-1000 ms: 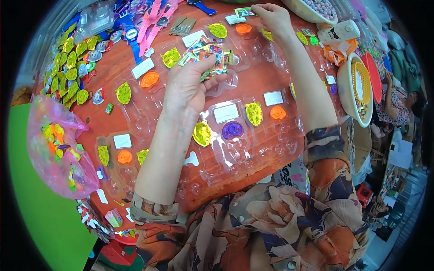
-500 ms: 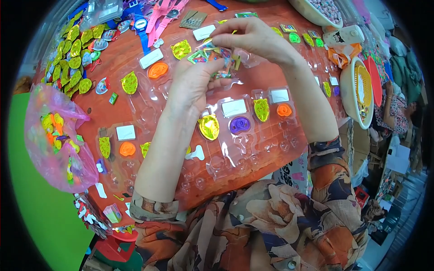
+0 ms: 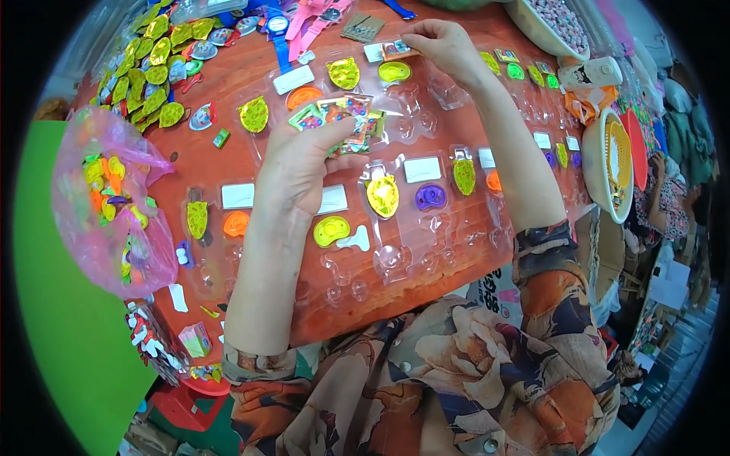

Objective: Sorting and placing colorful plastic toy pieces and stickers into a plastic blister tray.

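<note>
My left hand [image 3: 293, 171] is closed round a loose stack of small flat rectangular toys [image 3: 357, 129] with colourful faces, thumb on top. Farther off, my right hand [image 3: 450, 53] pinches one small rectangular toy [image 3: 397, 50] by its edge, over a clear blister tray [image 3: 411, 114]. That toy overlaps a white card [image 3: 372, 52] just beyond a yellow-green pacifier-shaped piece [image 3: 394, 72]. Closer to me, another clear tray [image 3: 449, 235] holds a shiny yellow foil piece [image 3: 382, 196], a purple pacifier-shaped piece [image 3: 430, 197] and a white card [image 3: 423, 169]. My left forearm hides part of the trays beneath.
Shiny yellow foil pieces [image 3: 141, 87] are heaped at the far left, near blue and pink toy watches [image 3: 308, 26]. A pink plastic bag [image 3: 114, 235] of small toys sits left. White basins [image 3: 597, 178] and a white bottle [image 3: 593, 73] stand right. One person is beyond.
My right hand has moved from above the left hand's stack to the far tray, carrying one small rectangular toy. The left hand still holds the rest. The whole view has shifted.
</note>
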`<state>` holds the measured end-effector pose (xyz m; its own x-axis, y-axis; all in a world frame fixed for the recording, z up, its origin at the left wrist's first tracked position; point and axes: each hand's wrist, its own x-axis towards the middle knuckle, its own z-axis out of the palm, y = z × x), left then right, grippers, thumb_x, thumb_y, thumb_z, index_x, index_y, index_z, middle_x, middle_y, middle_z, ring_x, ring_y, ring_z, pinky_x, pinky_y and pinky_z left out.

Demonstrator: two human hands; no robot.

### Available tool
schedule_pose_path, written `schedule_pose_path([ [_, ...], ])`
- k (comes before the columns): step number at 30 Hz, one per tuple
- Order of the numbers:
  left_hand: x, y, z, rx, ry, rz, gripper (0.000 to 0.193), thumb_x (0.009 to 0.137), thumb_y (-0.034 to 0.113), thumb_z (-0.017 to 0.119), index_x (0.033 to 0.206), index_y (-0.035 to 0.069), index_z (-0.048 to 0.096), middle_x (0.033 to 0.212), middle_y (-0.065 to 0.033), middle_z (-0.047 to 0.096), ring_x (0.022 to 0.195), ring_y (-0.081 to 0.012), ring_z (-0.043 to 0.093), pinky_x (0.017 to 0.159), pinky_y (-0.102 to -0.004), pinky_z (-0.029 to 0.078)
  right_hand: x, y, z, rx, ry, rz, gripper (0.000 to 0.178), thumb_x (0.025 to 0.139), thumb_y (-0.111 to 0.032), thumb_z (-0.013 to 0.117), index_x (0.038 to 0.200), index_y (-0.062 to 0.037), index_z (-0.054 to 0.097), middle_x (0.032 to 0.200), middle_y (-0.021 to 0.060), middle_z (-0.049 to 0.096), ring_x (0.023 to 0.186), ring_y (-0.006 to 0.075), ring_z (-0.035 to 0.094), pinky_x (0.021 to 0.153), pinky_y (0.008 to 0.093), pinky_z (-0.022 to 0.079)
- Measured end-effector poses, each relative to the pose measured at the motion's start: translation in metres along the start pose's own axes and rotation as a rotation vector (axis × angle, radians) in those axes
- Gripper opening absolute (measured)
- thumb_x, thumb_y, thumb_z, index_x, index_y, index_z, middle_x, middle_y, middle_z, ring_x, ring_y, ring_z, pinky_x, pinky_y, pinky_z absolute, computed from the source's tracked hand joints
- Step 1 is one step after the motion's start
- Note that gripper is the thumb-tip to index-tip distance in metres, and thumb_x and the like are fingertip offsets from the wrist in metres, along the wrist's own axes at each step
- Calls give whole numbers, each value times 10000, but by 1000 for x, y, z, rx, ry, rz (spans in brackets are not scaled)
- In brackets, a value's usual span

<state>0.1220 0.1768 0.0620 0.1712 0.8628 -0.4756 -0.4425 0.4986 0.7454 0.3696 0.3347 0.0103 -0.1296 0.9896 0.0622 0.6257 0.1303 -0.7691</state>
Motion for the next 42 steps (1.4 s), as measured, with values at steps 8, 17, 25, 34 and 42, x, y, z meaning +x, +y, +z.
schedule_pose_path([
  [8, -21, -9, -29, -138, 21, -20, 301, 891, 64, 703, 1177, 5, 632, 1064, -97, 717, 903, -188, 710, 698, -345, 611, -2, -10, 27, -201, 69, -78, 296, 908, -217, 690, 1052, 41, 710, 885, 90, 737, 814, 123, 677, 734, 278, 523],
  [17, -35, -13, -46, -213, 45, 39, 299, 885, 73, 722, 1165, 7, 641, 1061, -98, 717, 929, -197, 700, 722, -347, 596, -25, -34, 37, -393, 114, -227, 246, 906, -264, 645, 1057, -95, 743, 1013, 171, 674, 982, 335, 648, 867, 436, 510],
  [25, -46, -17, -56, -206, 72, 17, 265, 885, 63, 717, 1141, 31, 657, 1051, -89, 721, 922, -195, 702, 726, -350, 588, -15, -19, 43, -583, 71, -291, 248, 932, -282, 599, 1094, -152, 734, 1097, 132, 646, 1061, 317, 628, 903, 442, 510],
  [34, -50, -15, -64, -220, 58, 11, 256, 886, 63, 717, 1134, 25, 663, 1052, -94, 724, 924, -208, 704, 725, -351, 587, -19, -25, 45, -696, 109, -368, 283, 952, -266, 634, 1168, -91, 688, 1102, 140, 621, 978, 293, 649, 831, 384, 520],
  [42, -45, -14, -75, -229, 75, 117, 301, 893, 35, 692, 1182, 4, 616, 1042, -109, 712, 889, -204, 710, 675, -328, 609, -96, -137, 72, 152, -520, -66, 298, 956, -258, 682, 1125, -14, 719, 897, -20, 689, 823, 34, 590, 718, 219, 474],
])
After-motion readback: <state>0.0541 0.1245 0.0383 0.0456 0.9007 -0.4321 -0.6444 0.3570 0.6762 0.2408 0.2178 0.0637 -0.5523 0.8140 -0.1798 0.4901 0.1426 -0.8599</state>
